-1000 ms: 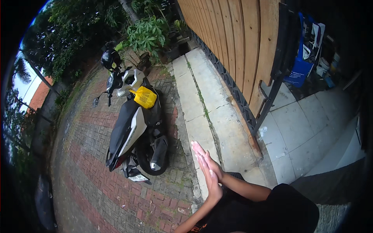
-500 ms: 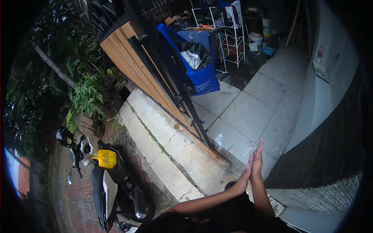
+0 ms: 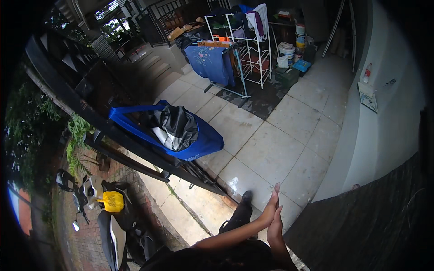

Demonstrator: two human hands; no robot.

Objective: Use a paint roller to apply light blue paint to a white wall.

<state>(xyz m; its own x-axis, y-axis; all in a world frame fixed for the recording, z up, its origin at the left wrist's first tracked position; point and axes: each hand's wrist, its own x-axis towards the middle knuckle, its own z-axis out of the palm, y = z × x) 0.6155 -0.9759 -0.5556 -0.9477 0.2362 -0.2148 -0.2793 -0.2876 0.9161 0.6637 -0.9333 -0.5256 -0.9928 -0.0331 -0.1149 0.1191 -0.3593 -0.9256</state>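
My left hand [image 3: 270, 208] and my right hand [image 3: 274, 229] are held palm to palm in front of my body, at the lower middle of the head view. Both have straight, outstretched fingers, and nothing shows between them. The left fingertips reach a little farther out than the right ones. Left of the hands, a blue bag [image 3: 203, 138] hangs on the dark metal gate [image 3: 108, 131], stuffed with a black and silver sheet [image 3: 177, 126]. My dark-shod foot [image 3: 246, 197] is planted on the pale floor tiles [image 3: 269, 144] beyond the hands.
A parked motorcycle [image 3: 118, 235] carrying a yellow bag [image 3: 112, 201] stands on the brick paving at left. Farther in are a white drying rack [image 3: 257, 58], a blue cloth [image 3: 208, 63] and several buckets [image 3: 285, 49]. A pale wall [image 3: 384, 135] and a dark panel [image 3: 361, 226] border the right side.
I have stepped forward and my view has turned, so the gate and blue bag look closer and more of the tiled yard shows. My foot has come into view; the hands stay together.
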